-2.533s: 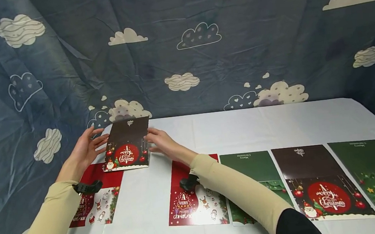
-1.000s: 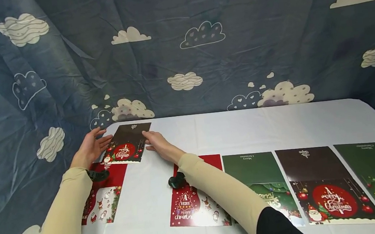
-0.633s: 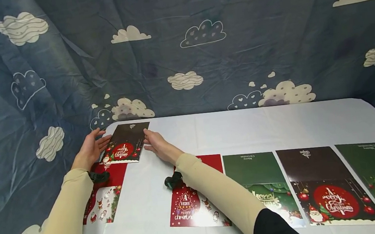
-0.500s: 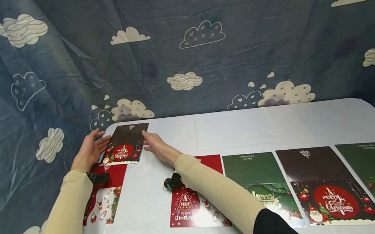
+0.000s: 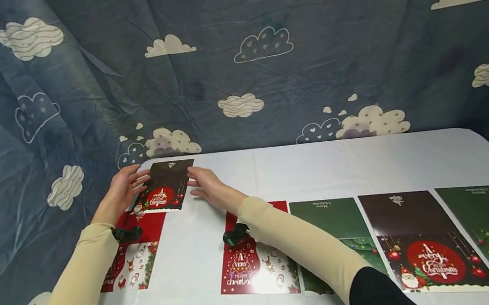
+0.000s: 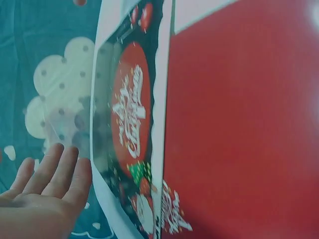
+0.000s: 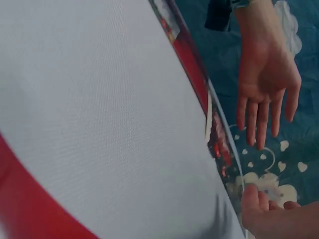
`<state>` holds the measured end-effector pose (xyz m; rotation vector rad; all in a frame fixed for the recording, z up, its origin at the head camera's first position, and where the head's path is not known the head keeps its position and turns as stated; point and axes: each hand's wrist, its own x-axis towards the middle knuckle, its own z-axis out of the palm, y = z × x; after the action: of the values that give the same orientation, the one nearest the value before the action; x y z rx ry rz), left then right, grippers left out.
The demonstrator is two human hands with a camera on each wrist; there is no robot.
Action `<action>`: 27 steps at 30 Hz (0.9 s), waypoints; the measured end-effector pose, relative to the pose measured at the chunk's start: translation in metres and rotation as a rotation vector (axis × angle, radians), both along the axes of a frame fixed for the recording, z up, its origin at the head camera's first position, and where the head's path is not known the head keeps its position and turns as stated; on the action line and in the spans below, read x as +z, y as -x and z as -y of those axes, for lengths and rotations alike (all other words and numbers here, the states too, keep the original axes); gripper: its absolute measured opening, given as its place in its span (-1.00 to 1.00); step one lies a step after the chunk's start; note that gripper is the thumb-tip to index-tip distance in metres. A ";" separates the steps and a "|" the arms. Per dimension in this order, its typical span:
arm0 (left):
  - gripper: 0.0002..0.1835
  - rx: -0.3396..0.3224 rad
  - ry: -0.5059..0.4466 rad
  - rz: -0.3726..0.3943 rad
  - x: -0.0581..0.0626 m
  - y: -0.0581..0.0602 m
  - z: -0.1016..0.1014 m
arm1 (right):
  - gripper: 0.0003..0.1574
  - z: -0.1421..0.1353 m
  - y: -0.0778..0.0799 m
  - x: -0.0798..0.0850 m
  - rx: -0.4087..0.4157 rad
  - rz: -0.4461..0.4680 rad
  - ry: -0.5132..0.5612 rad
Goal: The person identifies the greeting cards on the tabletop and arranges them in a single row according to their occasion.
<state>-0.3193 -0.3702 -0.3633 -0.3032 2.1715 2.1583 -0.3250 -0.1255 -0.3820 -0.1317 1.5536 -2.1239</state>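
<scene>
A dark brown Christmas card [image 5: 168,182] with a red circle lies at the table's back left corner. Its near edge meets the top of a red-and-white Christmas card [image 5: 141,253]. My left hand [image 5: 125,189] is at the dark card's left side, fingers straight and spread; they overlap its edge in the head view, while the left wrist view shows them apart from it. On the opposite side, my right hand [image 5: 210,186] has its fingertips at the card's right edge, loosely extended; whether they touch it I cannot tell. The left palm [image 7: 266,74] also appears in the right wrist view.
Along the front right, a second red card [image 5: 256,269], a green card [image 5: 328,218], another dark brown card [image 5: 430,242] and a larger-lettered green card [image 5: 484,213] lie in a row on the white table [image 5: 361,166]. A cloud-printed curtain [image 5: 329,66] hangs behind.
The dark card has come down from a raised tilt to lie behind the left red card. In the last half second my right hand has eased right, and my left fingers reach further over its edge.
</scene>
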 end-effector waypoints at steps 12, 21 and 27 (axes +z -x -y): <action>-0.30 -0.029 0.044 0.047 0.002 -0.019 -0.017 | -0.42 -0.045 -0.016 0.012 0.027 -0.008 0.003; -0.37 -0.194 0.140 -0.021 0.008 -0.044 -0.040 | -0.45 -0.087 -0.038 0.032 0.200 -0.137 -0.097; -0.46 -0.265 0.195 -0.042 0.019 -0.051 -0.070 | -0.47 -0.121 -0.045 0.047 0.269 -0.240 -0.179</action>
<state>-0.2681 -0.3001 -0.3445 0.0228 2.2978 1.8354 -0.2796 -0.0049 -0.3352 -0.5199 1.7430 -1.8029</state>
